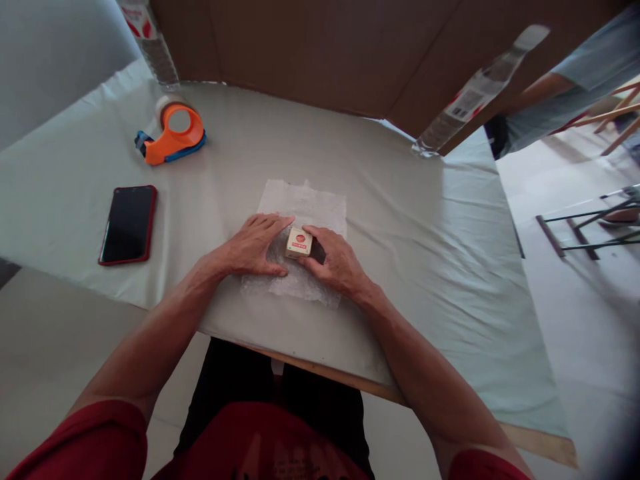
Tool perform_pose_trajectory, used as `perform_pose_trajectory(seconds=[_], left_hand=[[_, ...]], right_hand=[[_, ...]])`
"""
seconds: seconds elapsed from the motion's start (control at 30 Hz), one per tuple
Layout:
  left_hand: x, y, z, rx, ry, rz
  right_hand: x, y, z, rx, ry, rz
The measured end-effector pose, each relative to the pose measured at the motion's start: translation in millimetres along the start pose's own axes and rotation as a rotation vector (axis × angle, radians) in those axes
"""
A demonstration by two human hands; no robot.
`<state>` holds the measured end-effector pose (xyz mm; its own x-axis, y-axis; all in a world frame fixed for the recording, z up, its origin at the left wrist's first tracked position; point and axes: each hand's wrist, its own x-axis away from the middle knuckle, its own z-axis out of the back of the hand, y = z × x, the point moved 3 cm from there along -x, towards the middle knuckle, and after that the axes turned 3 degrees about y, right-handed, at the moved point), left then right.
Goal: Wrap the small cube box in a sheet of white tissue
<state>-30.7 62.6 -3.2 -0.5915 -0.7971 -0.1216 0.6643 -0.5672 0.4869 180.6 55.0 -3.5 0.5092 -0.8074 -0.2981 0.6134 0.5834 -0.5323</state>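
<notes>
A small cream box (299, 243) with a red round mark on its top sits on a sheet of bubble wrap (306, 204) spread on the table. My right hand (334, 261) grips the box from its right side, fingers curled round it. My left hand (255, 245) lies flat on the bubble wrap just left of the box, fingers stretched out and touching the sheet beside the box.
A pale cloth covers the table (440, 253). A black phone in a red case (128, 225) lies at the left. An orange tape dispenser (173, 134) stands at the far left. A large cardboard box (350, 53) fills the back. Another person's arm (560, 93) shows at the upper right.
</notes>
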Motion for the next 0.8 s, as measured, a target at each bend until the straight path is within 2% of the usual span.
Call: perform_pose_trajectory(seconds=[0.17, 0.27, 0.33, 0.43, 0.5, 0.57, 0.63, 0.7, 0.8], left_hand=[[0, -1, -0.2, 0.011, -0.001, -0.003], [0, -1, 0.9, 0.03, 0.004, -0.003], [1, -1, 2.1, 0.048, 0.006, -0.002], [1, -2, 4.2, 0.066, 0.008, 0.0], [1, -3, 6.2, 0.066, 0.034, -0.001], [0, -4, 8.5, 0.068, 0.077, 0.002], [1, -4, 11.0, 0.079, 0.118, 0.006], [1, -1, 14.1, 0.103, 0.145, 0.007], [2, 5, 21.1, 0.204, 0.147, 0.007]], right_hand=[[-2, 2, -3, 0.002, -0.026, 0.001], [-4, 0, 3, -0.016, -0.047, 0.013], [-2, -7, 17, -0.028, -0.004, 0.019], [10, -27, 46, 0.002, 0.127, 0.033], [23, -46, 56, 0.054, 0.066, 0.125], [38, -61, 50, 0.149, -0.072, 0.213], [50, -68, 35, 0.285, -0.162, 0.265], [56, -67, 19, 0.371, -0.145, 0.268], [51, -62, 10, 0.363, -0.018, 0.244]])
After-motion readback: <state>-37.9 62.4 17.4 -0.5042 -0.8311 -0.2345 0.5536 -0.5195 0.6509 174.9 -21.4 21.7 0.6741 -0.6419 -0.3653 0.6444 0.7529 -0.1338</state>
